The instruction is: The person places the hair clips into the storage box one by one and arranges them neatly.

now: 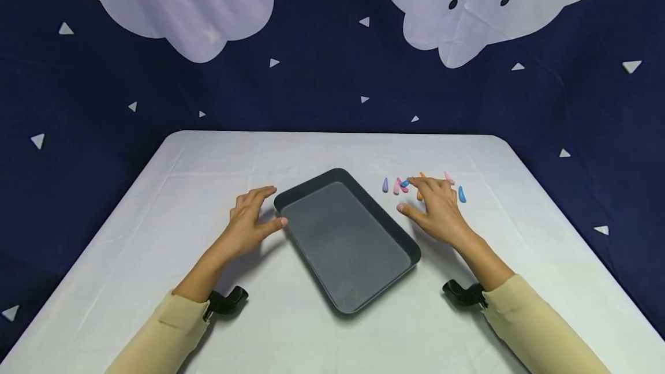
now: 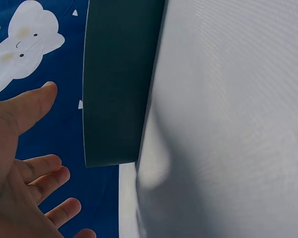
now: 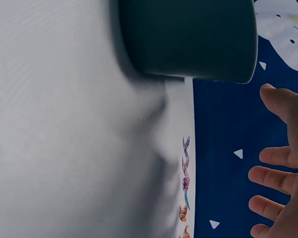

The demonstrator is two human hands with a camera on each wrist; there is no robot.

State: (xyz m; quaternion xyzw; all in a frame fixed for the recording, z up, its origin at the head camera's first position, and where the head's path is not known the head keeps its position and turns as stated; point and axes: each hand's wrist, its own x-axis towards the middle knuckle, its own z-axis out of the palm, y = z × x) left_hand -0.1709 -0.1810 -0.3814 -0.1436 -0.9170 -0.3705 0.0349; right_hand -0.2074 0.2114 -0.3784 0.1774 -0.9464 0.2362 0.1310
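Note:
A dark grey rectangular baking tray [image 1: 348, 247] lies turned at an angle on the white-covered table. My left hand [image 1: 250, 221] hovers at its left edge with fingers spread and holds nothing; the thumb tip overlaps the rim in the head view, and I cannot tell if it touches. To the right of the tray, my right hand [image 1: 440, 209] is held over the table, fingers loosely extended and empty. Beyond and partly behind it lie several small teardrop-shaped pieces, perhaps hair clips, including a purple piece [image 1: 385, 184] and a blue piece [image 1: 462, 194].
White cloth [image 1: 208, 160] covers the table, whose far edge meets a dark blue curtain [image 1: 322, 85] with clouds and white triangles. Each wrist carries a black camera mount, on the left [image 1: 228, 300] and on the right [image 1: 464, 293].

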